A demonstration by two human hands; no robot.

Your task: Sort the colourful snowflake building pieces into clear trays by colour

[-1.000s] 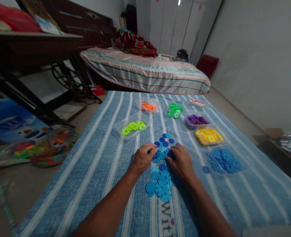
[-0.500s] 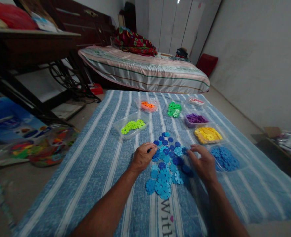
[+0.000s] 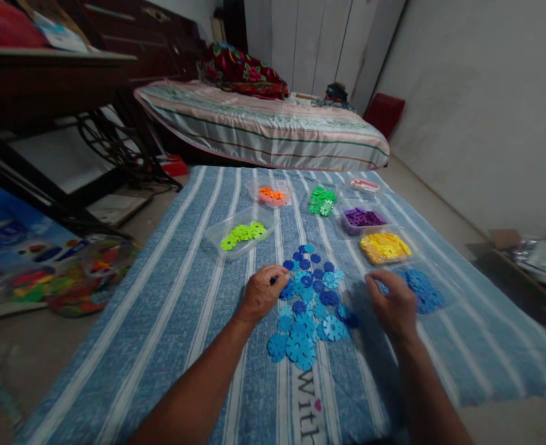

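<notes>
Flat, notched plastic discs in light and dark blue (image 3: 301, 337) lie in a loose pile on the striped cloth. At the pile's left edge is my left hand (image 3: 262, 293), its thumb and fingertips closed together. A dark blue spot shows by those fingers, but whether it is a held disc is unclear. My right hand (image 3: 394, 303) hovers right of the pile with curled fingers, partly covering the clear tray of blue discs (image 3: 424, 290). Anything inside its grip is hidden.
Clear containers hold yellow discs (image 3: 386, 247), purple pieces (image 3: 363, 217), green discs (image 3: 322, 201), orange pieces (image 3: 272, 196) and lime discs (image 3: 243, 235). A small clear box (image 3: 364, 185) sits at the far right. Beyond stands a bed (image 3: 264, 133); bagged colourful pieces (image 3: 83, 281) lie left.
My right hand has moved right, away from the pile toward the tray of blue discs. The dark blue disc at its fingertips no longer shows there. My left hand stays beside the pile.
</notes>
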